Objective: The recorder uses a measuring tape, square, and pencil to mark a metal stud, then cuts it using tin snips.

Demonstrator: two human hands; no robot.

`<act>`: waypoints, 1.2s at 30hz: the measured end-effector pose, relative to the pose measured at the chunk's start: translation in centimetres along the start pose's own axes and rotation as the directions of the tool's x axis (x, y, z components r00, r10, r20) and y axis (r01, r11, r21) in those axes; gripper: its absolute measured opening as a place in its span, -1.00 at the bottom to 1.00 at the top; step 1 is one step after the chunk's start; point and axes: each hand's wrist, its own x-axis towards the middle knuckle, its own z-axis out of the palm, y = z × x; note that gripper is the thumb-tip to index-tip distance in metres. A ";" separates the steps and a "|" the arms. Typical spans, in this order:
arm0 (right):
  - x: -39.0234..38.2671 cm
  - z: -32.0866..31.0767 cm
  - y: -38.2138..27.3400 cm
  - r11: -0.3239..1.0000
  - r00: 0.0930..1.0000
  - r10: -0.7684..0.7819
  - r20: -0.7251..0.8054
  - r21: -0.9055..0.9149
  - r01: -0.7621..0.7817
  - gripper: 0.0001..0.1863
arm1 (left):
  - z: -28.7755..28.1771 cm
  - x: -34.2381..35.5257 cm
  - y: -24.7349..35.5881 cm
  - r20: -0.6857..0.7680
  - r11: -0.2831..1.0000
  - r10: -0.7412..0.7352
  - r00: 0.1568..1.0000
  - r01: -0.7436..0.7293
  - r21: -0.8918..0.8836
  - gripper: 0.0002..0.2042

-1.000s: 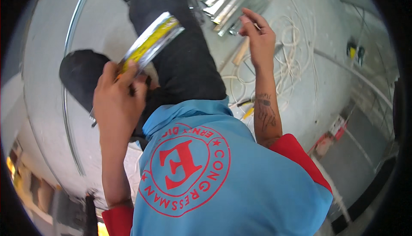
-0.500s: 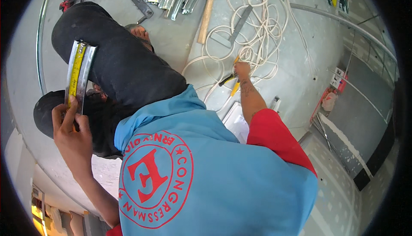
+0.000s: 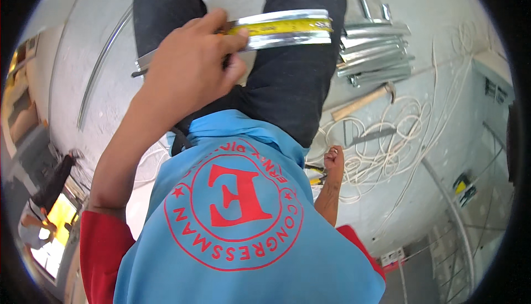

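Observation:
My left hand (image 3: 196, 63) grips a short shiny metal channel (image 3: 290, 43) lying across my thighs. A yellow tape measure blade (image 3: 279, 29) runs along its trough, its end near the channel's right end. The tape's case cannot be made out behind my fingers. Down at my right side, my right hand (image 3: 333, 159) is closed just above the floor; whatever it holds, if anything, is too small to name. Beside it, partly hidden by my shirt, lies a yellow and black tool (image 3: 316, 181).
Right of my knee lies a stack of metal channels (image 3: 379, 49). A wooden-handled hammer (image 3: 359, 103), a metal square (image 3: 376, 136) and tangled white cable (image 3: 409, 157) cover the floor nearby. A long metal strip (image 3: 101, 74) lies left. Another person (image 3: 34, 224) is far left.
My view has turned, so the channel now lies crosswise over my thighs instead of upright at the left. My left hand still holds it. My right hand has moved off the yellow and black tool.

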 end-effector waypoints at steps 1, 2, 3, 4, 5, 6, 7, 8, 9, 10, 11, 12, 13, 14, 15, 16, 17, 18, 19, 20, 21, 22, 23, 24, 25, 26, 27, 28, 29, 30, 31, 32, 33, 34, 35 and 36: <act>-2.4 3.2 -0.1 0.999 0.998 0.002 0.064 0.033 -0.004 -0.92 | 0.0 0.1 0.0 -0.011 1.000 0.024 1.000 -0.024 0.003 -0.71; -5.1 6.9 -0.2 0.997 0.983 -0.010 0.183 0.077 -0.004 -0.94 | 0.1 0.0 -0.1 -0.009 1.000 0.001 1.000 -0.001 0.005 -0.71; -8.2 10.9 -0.5 0.989 0.961 -0.143 0.237 0.009 0.145 -0.95 | 0.1 0.2 -0.1 -0.011 1.000 0.001 1.000 -0.001 0.019 -0.71; -11.2 15.0 -0.7 0.948 0.924 -0.298 0.240 -0.038 0.315 -0.95 | 0.3 0.1 -0.1 -0.015 0.999 0.007 1.000 -0.007 0.031 -0.70; -14.3 19.3 -1.1 0.873 0.835 -0.449 0.318 -0.044 0.486 -0.94 | 0.3 0.2 -0.2 -0.006 1.000 -0.002 1.000 0.002 0.024 -0.69; -17.4 23.5 -1.8 0.738 0.681 -0.578 0.450 -0.068 0.671 -0.91 | 0.5 0.1 -0.3 -0.016 1.000 -0.002 1.000 0.002 0.020 -0.69; -20.2 27.6 -2.3 0.547 0.501 -0.681 0.535 -0.084 0.833 -0.89 | 0.5 0.2 -0.4 -0.006 1.000 -0.005 1.000 0.005 0.011 -0.69; -23.0 31.2 -2.4 0.401 0.352 -0.728 0.589 -0.051 0.915 -0.85 | 0.7 0.2 -0.5 0.003 1.000 -0.008 1.000 0.008 -0.001 -0.68; -25.5 34.4 -2.5 0.296 0.248 -0.727 0.640 -0.034 0.955 -0.84 | 0.8 0.2 -0.7 -0.001 1.000 -0.007 1.000 0.007 -0.012 -0.68; -27.4 37.3 -2.4 0.185 0.123 -0.680 0.723 0.007 0.983 -0.83 | 0.8 0.2 -0.8 -0.011 1.000 -0.003 1.000 0.003 -0.011 -0.68; -28.7 39.9 -2.2 0.093 0.034 -0.624 0.781 0.031 0.995 -0.82 | 0.9 0.2 -0.9 -0.022 1.000 -0.003 1.000 0.003 -0.011 -0.68; -29.5 42.2 -1.9 0.074 0.000 -0.603 0.798 0.056 0.996 -0.82 | 0.9 0.3 -0.9 -0.024 1.000 -0.005 1.000 0.005 -0.018 -0.68; -29.8 44.2 -1.6 0.093 -0.008 -0.524 0.851 0.066 0.993 -0.81 | 1.0 0.2 -1.0 -0.026 1.000 -0.008 1.000 0.008 -0.012 -0.67; -29.9 45.8 -1.2 0.106 0.004 -0.450 0.893 0.048 0.993 -0.81 | 1.0 0.2 -1.0 -0.025 1.000 -0.013 1.000 0.012 -0.007 -0.67; -29.8 47.0 -0.7 0.109 -0.014 -0.431 0.902 0.068 0.992 -0.81 | 1.0 0.2 -1.0 -0.031 1.000 -0.020 0.999 0.019 -0.017 -0.67; -29.5 48.0 -0.4 0.125 0.013 -0.393 0.919 0.040 0.991 -0.80 | 1.1 0.1 -1.0 -0.028 0.999 -0.024 0.999 0.023 -0.028 -0.67; -29.2 48.8 -0.3 0.146 0.043 -0.364 0.930 0.012 0.989 -0.78 | 1.1 0.1 -1.1 -0.024 0.999 -0.028 0.999 0.027 -0.039 -0.67; -28.8 49.4 -0.2 0.135 0.045 -0.345 0.938 0.002 0.991 -0.78 | 1.1 0.1 -1.2 -0.026 0.998 -0.036 0.999 0.034 -0.051 -0.67; -28.4 49.8 -0.2 0.115 0.053 -0.309 0.950 -0.018 0.993 -0.79 | 1.1 0.1 -1.2 -0.018 0.998 -0.030 0.999 0.030 -0.049 -0.66; -28.2 50.1 -0.2 0.111 0.063 -0.278 0.958 -0.033 0.993 -0.79 | 1.1 0.1 -1.3 -0.011 0.999 -0.025 1.000 0.024 -0.045 -0.66; -28.0 50.3 -0.4 0.038 0.054 -0.261 0.964 -0.045 0.998 -0.78 | 1.1 0.1 -1.4 -0.010 0.998 -0.027 1.000 0.026 -0.053 -0.66; -27.9 50.5 -0.5 0.020 0.069 -0.249 0.966 -0.066 0.998 -0.78 | 1.0 0.1 -1.4 -0.006 0.998 -0.027 1.000 0.027 -0.061 -0.66; -27.8 50.6 -0.6 -0.020 0.055 -0.225 0.973 -0.061 0.998 -0.78 | 0.9 0.1 -1.4 -0.003 0.997 -0.027 1.000 0.027 -0.066 -0.66; -27.7 50.6 -0.7 -0.046 0.072 -0.222 0.972 -0.084 0.995 -0.77 | 0.8 0.1 -1.4 -0.002 0.997 -0.028 1.000 0.027 -0.068 -0.66; -27.7 50.6 -0.7 -0.059 0.042 -0.201 0.979 -0.055 0.997 -0.77 | 0.7 0.1 -1.3 0.008 0.997 -0.027 1.000 0.027 -0.068 -0.66; -27.6 50.6 -0.8 -0.038 0.085 -0.202 0.976 -0.095 0.995 -0.78 | 0.7 0.2 -1.3 0.019 0.997 -0.025 1.000 0.026 -0.069 -0.65; -27.5 50.6 -0.7 -0.011 0.127 -0.194 0.973 -0.131 0.991 -0.79 | 0.6 0.2 -1.2 0.021 0.997 -0.023 0.999 0.025 -0.071 -0.65; -27.4 50.5 -0.7 -0.017 0.131 -0.203 0.970 -0.137 0.990 -0.79 | 0.5 0.2 -1.2 0.021 0.997 -0.024 0.999 0.025 -0.072 -0.66; -27.2 50.6 -0.6 -0.076 0.096 -0.189 0.977 -0.112 0.991 -0.81 | 0.5 0.3 -1.2 0.022 0.997 -0.025 0.999 0.026 -0.073 -0.66; -27.1 50.7 -0.6 -0.121 0.078 -0.188 0.979 -0.102 0.987 -0.83 | 0.5 0.3 -1.1 0.024 0.997 -0.025 0.999 0.027 -0.074 -0.66; -26.9 50.6 -0.5 -0.133 0.064 -0.172 0.983 -0.088 0.987 -0.83 | 0.5 0.3 -1.1 0.022 0.996 -0.033 0.999 0.035 -0.078 -0.66; -26.8 50.6 -0.4 -0.142 0.067 -0.194 0.979 -0.096 0.985 -0.85 | 0.6 0.3 -1.0 0.025 0.996 -0.042 0.999 0.044 -0.078 -0.66; -26.7 50.6 -0.3 -0.149 0.070 -0.215 0.974 -0.103 0.983 -0.87 | 0.5 0.3 -1.0 0.024 0.996 -0.044 0.999 0.046 -0.083 -0.66; -26.6 50.6 -0.2 -0.147 0.072 -0.214 0.974 -0.105 0.984 -0.87 | 0.6 0.3 -1.0 0.030 0.996 -0.043 0.999 0.045 -0.078 -0.67; -26.5 50.6 -0.1 -0.174 0.047 -0.221 0.974 -0.087 0.981 -0.87 | 0.6 0.3 -1.0 0.035 0.996 -0.042 0.999 0.044 -0.072 -0.67; -26.4 50.6 -0.1 -0.201 0.022 -0.227 0.974 -0.069 0.977 -0.88 | 0.6 0.2 -0.9 0.036 0.996 -0.042 0.998 0.044 -0.073 -0.67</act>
